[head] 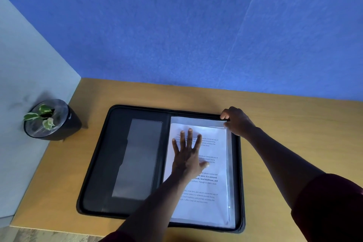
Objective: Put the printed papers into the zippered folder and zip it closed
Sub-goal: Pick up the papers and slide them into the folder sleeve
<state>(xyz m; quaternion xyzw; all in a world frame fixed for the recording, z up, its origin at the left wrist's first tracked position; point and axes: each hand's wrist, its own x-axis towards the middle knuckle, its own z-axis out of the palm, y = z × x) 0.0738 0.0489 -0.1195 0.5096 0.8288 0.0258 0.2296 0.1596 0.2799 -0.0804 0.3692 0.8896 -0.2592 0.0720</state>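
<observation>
I look down at a wooden desk (275, 108) set against a blue wall (196, 25). A black folder (102, 163) lies open flat across the middle of the desk, spine running away from me, its near edge close to the desk's near edge. Its zipper runs around the outer rim and is fully undone.

The papers (214, 163), a white printed stack, lie on the folder's right half, face up, with what looks like a clear sleeve or pocket around them. I cannot tell whether the stack is fully tucked under that sleeve or only resting on it.

My left hand (187, 155) lies flat on the papers with fingers spread wide, pressing them down and gripping nothing. My right hand (237, 121) is at the far right corner of the stack, fingers curled in and pinching at the corner of the paper or the sleeve; which of the two I cannot say.

The folder's left half shows dark pockets and a grey panel, with nothing loose on it.

A small potted plant (49, 120) stands at the desk's far left corner, well apart from the folder.

By my judgement the task is about half done: the papers are in place or nearly so. Squaring them, folding the left half over, and running the zipper are left.
</observation>
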